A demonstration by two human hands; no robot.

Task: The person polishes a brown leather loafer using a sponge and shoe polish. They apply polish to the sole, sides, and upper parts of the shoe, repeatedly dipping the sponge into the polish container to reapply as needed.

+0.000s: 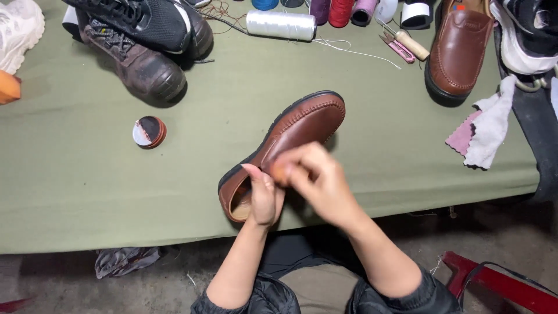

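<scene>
Brown shoe (296, 131) steadied at heel opening by left hand (263, 197); small orange item pinched in right hand (317, 177). Leather prob. stiff, light.

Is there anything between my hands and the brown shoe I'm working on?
Nothing visible does. The left hand rests at the heel opening of the brown shoe, and the right hand presses a small orange thing against its side.

Left hand (264, 197) thumb up, fingers curled; right hand (317, 177) blurred, fingers bent, touching left; forearms converge.
</scene>
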